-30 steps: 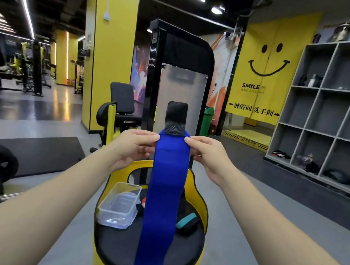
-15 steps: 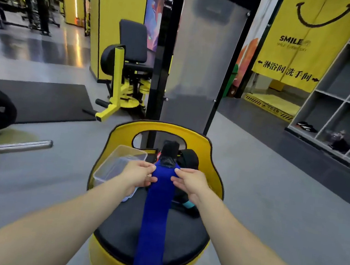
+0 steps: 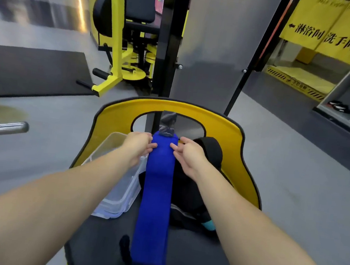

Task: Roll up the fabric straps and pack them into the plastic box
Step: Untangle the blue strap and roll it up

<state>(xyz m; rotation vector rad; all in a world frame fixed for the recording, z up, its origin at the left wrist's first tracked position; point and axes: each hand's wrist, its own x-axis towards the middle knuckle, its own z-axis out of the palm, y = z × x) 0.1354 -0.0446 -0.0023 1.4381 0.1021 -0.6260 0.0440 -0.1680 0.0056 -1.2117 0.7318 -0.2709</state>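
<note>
Left hand point(image 3: 139, 144) and right hand point(image 3: 185, 155) each pinch one edge of the long blue fabric strap point(image 3: 156, 195) near its black tab end, above the round black padded seat point(image 3: 187, 262). Step in hand: starting the roll. Next move: turn the tab end inward, tight and even. Count: one blue strap, one clear plastic box point(image 3: 117, 193) just left, a dark strap pile point(image 3: 193, 191) uncountable

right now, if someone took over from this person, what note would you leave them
Left hand and right hand: each pinches a side edge of the blue strap near its far end.
The strap lies flat along the black seat, its dark tab sticking up.
The clear plastic box sits left of the strap, open; contents unclear.
Dark straps are piled on the right.
Done: nothing rolled that shows.
Left: roll, pack.
</note>
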